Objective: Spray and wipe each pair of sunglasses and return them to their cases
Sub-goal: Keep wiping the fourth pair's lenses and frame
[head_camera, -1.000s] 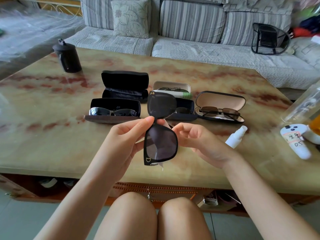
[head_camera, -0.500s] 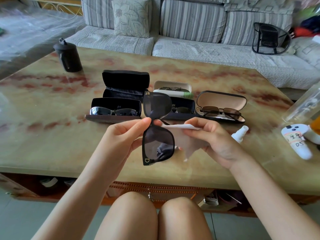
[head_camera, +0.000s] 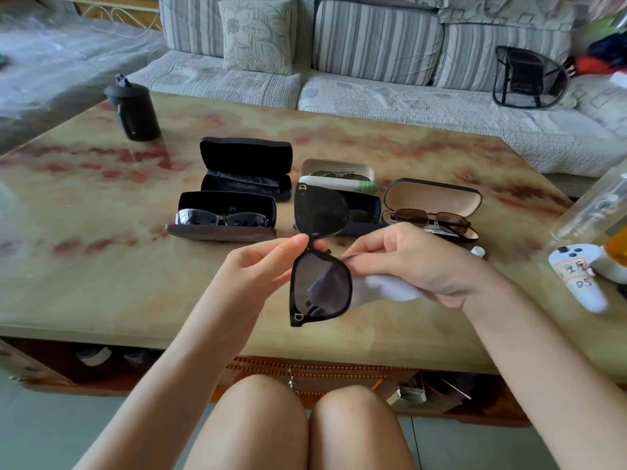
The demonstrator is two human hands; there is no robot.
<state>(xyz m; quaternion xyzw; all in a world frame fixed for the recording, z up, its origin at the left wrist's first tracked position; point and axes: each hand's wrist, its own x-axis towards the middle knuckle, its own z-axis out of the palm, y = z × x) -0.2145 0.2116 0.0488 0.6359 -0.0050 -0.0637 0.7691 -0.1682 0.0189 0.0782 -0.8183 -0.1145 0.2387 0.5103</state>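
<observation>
My left hand point(head_camera: 251, 276) pinches black sunglasses point(head_camera: 320, 256) at the bridge, holding them on end above the table's near edge. My right hand point(head_camera: 417, 259) grips a white wiping cloth point(head_camera: 380, 288) against the back of the lower lens. Behind them lie open cases: an empty black case point(head_camera: 246, 167), a dark case with grey sunglasses point(head_camera: 222, 217), a pale case with sunglasses point(head_camera: 337, 174), a dark case point(head_camera: 364, 213) partly hidden by the held pair, and a beige-lined case with brown sunglasses point(head_camera: 432, 212). The white spray bottle point(head_camera: 478, 251) peeks out behind my right hand.
The marbled table point(head_camera: 101, 283) carries a black lidded canister point(head_camera: 134, 111) at the far left, a white game controller point(head_camera: 580, 276) and a clear bottle point(head_camera: 597, 205) at the right edge. A striped sofa point(head_camera: 373, 72) stands behind. My knees sit below the table edge.
My right hand has brought the cloth onto the lower lens and moved up closer to the frame. The sunglasses have shifted slightly in my left hand.
</observation>
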